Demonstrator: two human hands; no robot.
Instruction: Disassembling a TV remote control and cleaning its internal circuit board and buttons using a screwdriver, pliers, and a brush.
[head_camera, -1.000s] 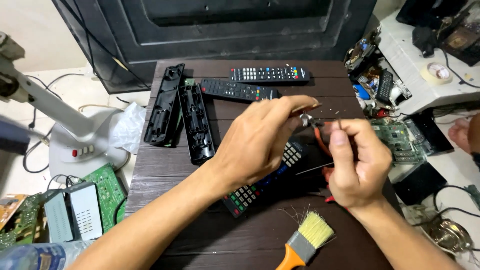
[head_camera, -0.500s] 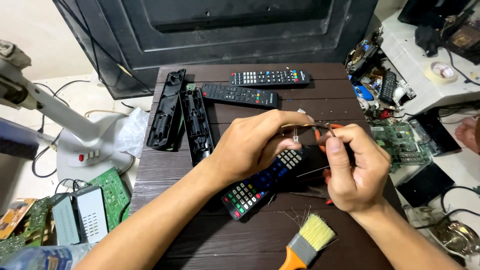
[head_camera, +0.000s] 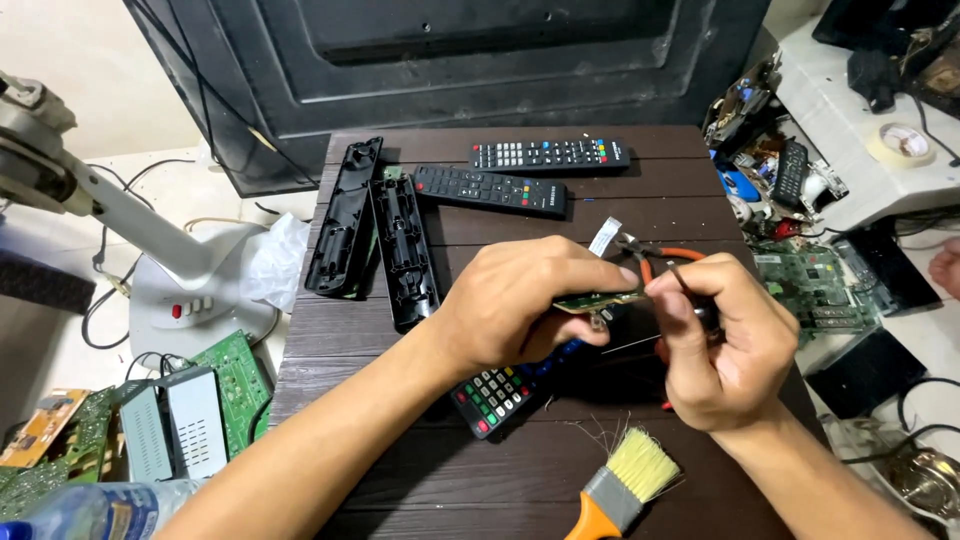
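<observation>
My left hand pinches a small green circuit board above a dark wooden table. My right hand is closed around a thin tool whose tip touches that board. Orange-handled pliers lie just behind the hands. A black remote with coloured keys lies under my left hand, mostly hidden.
Two empty black remote shells and two whole remotes lie at the table's back. A yellow-bristled brush sits at the front edge. A white fan base and circuit boards are on the left, electronic parts on the right.
Both hands have drawn closer together and slightly lower, and the small board now sits level between the fingertips. The table's other things have not moved.
</observation>
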